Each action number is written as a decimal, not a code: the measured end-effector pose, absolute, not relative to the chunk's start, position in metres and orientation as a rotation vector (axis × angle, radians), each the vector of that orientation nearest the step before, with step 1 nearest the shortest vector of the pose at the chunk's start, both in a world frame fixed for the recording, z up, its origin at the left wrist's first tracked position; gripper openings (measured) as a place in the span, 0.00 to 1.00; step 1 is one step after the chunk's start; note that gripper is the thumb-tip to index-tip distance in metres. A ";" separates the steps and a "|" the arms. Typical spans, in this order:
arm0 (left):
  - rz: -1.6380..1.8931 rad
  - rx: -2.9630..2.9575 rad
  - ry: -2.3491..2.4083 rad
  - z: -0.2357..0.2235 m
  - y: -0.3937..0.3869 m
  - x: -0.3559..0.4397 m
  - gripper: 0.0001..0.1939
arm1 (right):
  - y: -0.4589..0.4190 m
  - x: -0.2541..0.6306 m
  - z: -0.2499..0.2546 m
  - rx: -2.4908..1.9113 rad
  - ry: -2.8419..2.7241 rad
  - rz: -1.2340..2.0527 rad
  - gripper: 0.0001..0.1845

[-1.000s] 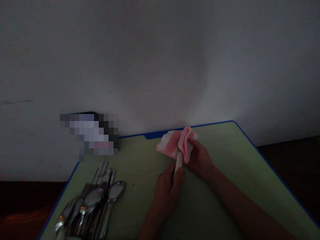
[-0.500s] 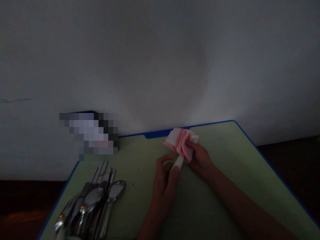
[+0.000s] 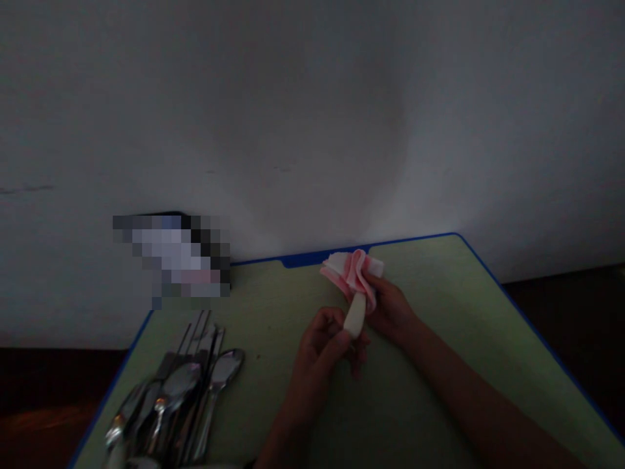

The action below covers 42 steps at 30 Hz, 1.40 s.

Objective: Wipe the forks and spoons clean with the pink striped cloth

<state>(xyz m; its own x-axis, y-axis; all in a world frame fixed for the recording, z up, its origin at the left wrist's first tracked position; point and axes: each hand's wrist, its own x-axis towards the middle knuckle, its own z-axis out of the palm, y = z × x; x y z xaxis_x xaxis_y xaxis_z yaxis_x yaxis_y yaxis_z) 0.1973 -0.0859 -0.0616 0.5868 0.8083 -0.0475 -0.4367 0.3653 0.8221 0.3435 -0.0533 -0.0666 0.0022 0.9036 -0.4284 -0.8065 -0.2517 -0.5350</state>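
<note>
Between the pinching left fingers (image 3: 336, 346) sits a pale handle (image 3: 356, 315), meeting pink cloth (image 3: 358, 277) the right fingers (image 3: 379, 284) grip.

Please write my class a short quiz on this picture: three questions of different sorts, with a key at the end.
1. Multiple choice. The right hand holds a folded cloth. What colours is it?
a) blue and green
b) pink and white
c) black and yellow
2. True or false: the spoons lie to the right of both hands.
3. Fill in the gap: the near end of the pale handle is held by the ____.

Key
1. b
2. False; the spoons lie to the left of both hands.
3. left hand
</note>
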 end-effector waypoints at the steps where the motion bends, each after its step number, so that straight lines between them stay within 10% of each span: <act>1: 0.841 0.874 0.497 -0.061 -0.086 0.197 0.06 | -0.053 0.343 -0.066 -0.841 -0.133 1.612 0.10; 42: 0.747 0.863 0.502 -0.055 -0.084 0.199 0.12 | -0.056 0.341 -0.062 -0.889 -0.159 1.614 0.10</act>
<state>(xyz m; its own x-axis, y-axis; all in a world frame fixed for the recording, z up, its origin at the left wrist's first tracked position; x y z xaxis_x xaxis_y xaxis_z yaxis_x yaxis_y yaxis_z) 0.1992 -0.0843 -0.0549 0.6444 0.7582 -0.0993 -0.3781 0.4288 0.8205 0.3412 -0.0560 -0.0616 0.0194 0.8916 -0.4525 -0.7862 -0.2660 -0.5578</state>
